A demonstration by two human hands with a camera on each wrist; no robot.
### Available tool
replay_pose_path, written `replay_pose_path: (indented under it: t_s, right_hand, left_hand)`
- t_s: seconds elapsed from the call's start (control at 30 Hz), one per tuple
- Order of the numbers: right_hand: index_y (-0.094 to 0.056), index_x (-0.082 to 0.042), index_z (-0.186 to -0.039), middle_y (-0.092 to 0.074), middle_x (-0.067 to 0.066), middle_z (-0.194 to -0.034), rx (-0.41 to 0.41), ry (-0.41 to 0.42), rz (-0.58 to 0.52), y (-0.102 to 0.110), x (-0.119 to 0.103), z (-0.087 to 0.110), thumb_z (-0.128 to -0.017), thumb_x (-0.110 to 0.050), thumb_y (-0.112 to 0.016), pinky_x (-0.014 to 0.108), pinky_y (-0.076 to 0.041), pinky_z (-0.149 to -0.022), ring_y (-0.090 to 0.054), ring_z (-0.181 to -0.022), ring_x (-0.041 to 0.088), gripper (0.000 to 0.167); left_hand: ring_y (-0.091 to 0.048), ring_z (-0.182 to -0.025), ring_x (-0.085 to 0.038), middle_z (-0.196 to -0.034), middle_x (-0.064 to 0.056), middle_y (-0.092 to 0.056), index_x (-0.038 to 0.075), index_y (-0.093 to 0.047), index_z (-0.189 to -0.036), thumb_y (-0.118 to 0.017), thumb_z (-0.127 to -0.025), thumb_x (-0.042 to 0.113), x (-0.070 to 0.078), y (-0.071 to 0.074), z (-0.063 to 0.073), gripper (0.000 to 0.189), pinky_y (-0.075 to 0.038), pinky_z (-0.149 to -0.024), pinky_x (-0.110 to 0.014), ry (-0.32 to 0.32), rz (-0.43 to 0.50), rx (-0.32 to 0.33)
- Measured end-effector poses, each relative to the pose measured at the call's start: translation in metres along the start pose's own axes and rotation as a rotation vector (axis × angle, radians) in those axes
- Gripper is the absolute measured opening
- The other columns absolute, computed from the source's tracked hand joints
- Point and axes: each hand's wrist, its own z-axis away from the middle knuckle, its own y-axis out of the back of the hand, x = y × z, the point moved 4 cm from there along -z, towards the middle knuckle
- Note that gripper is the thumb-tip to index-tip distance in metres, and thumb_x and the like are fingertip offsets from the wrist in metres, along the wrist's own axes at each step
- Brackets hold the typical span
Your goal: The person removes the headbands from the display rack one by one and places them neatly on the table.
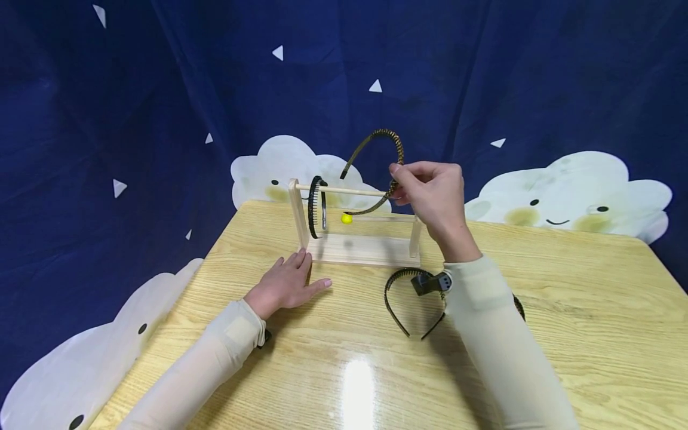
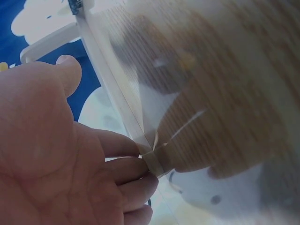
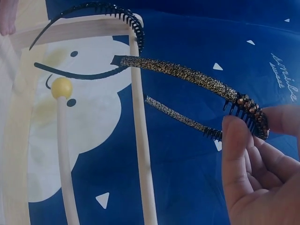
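Note:
My right hand [image 1: 438,191] pinches a gold glittery toothed headband [image 1: 399,146] between thumb and fingers, over the right part of a wooden rack [image 1: 365,251]. In the right wrist view the headband [image 3: 183,72] has dark beads near the grip, and one of its ends crosses in front of the rack's top rod [image 3: 143,154]. Whether it touches the rod I cannot tell. A black toothed headband [image 1: 313,209] hangs on that rod near its left end. My left hand [image 1: 285,286] lies palm down, its fingertips touching the left end of the rack's base [image 2: 152,161].
A lower rod on the rack ends in a yellow ball [image 1: 346,219]. On the wooden table [image 1: 322,340], a dark toothed headband [image 1: 395,278] lies before the rack. Another dark piece [image 1: 518,307] is mostly hidden behind my right sleeve. A blue curtain [image 1: 344,71] hangs behind.

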Motion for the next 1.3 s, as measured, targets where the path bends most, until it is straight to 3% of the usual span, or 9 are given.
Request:
replay_pose_path:
  t_s: [0.7, 1.3]
  right_hand:
    - [-0.078, 0.006, -0.088, -0.073, 0.014, -0.076, 0.003, 0.006, -0.171, 0.032, -0.006, 0.002, -0.091, -0.014, -0.076, 0.028, -0.058, -0.054, -0.070, -0.058, 0.019, 0.020]
    - [-0.078, 0.004, -0.086, -0.072, 0.013, -0.074, -0.092, -0.053, -0.180, 0.046, -0.004, 0.016, -0.092, -0.008, -0.073, 0.030, -0.059, -0.055, -0.068, -0.056, 0.019, 0.014]
  left_hand:
    - [-0.019, -0.150, -0.038, -0.162, -0.025, -0.018, -0.004, -0.026, -0.156, -0.036, -0.099, 0.069, 0.000, 0.003, 0.001, 0.094, -0.015, -0.119, -0.056, -0.002, 0.002, 0.001]
    - [-0.019, -0.149, -0.038, -0.162, -0.025, -0.018, -0.004, -0.026, -0.157, -0.036, -0.099, 0.070, -0.001, 0.000, 0.000, 0.094, -0.016, -0.119, -0.055, -0.004, -0.001, 0.008]
